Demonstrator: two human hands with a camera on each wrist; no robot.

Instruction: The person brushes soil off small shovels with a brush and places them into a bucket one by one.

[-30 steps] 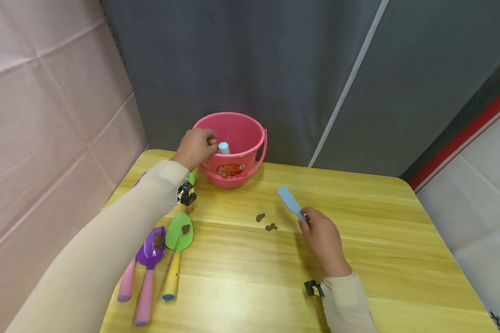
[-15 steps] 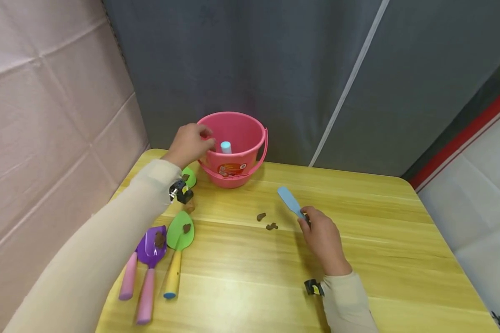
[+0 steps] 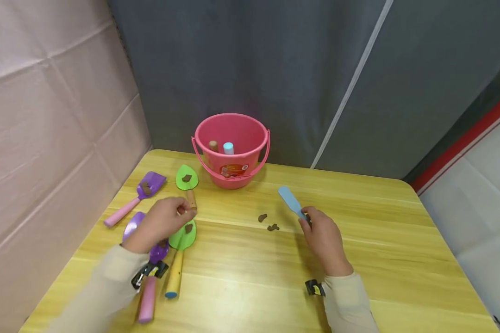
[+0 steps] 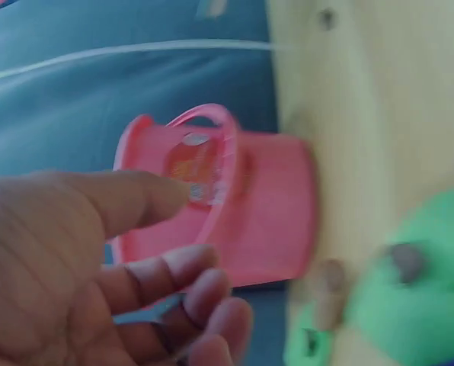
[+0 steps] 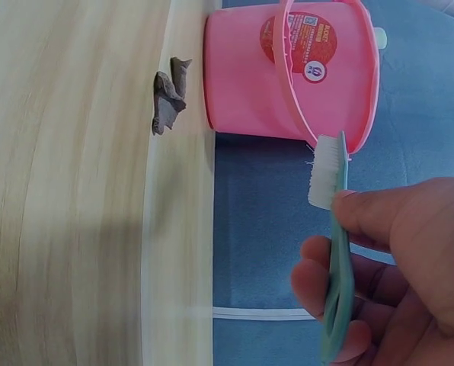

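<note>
Brush: the pale blue brush is in my right hand, above the table, white bristles turned toward the wood.
Right fingers: curled snugly round its handle, thumb pressed near the bristles.
Left fingers: loosely bent, thumb well apart, nothing held; my left hand is among the tools, touching or not I cannot tell.
Good handling: I'd hold the brush steady and take any tool by its handle, level, since a tilt could spill its clump.
Near green trowel: this trowel lies by my left hand, a brown clump on its blade.
Loose bits: brown pieces lie left of the brush.
Pink bucket: the bucket stands upright behind them, two handle ends inside.
</note>
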